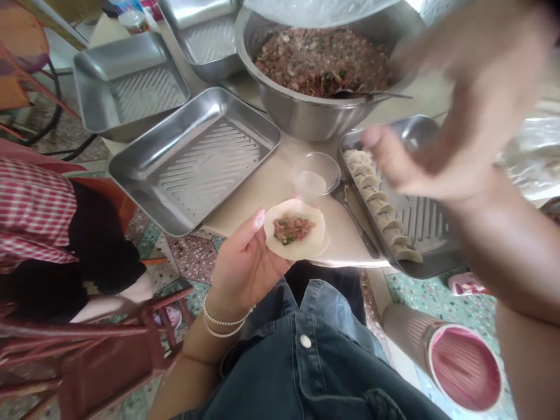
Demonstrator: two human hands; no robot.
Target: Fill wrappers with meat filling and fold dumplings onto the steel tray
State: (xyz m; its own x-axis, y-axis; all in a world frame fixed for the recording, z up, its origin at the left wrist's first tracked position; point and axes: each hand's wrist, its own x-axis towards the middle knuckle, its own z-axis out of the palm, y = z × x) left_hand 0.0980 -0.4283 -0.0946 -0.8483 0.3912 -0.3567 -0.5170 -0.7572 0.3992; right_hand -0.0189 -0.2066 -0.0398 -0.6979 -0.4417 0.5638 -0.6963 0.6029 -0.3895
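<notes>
My left hand [249, 256] holds a round dumpling wrapper [317, 236] flat on its fingers, with the thumb at the rim. A mound of minced filling [292, 228] with green bits sits in the middle of the wrapper. My right hand [455, 111], blurred by motion, hovers above the metal tray [420, 216] on the right, its thumb spread away from the fingers and nothing visible between them. Folded dumplings [380, 205] stand in a row along that tray's left side. A small clear bowl [318, 174] and a dark-handled utensil [356, 221] lie beyond the wrapper.
A large steel bowl [289, 111] of minced filling stands at the back, a spoon [376, 93] in it. Metal trays [196, 169] lie on the left. A bin [464, 364] is on the floor at right. A person in a checked shirt [35, 210] is at left, near a red chair [109, 367].
</notes>
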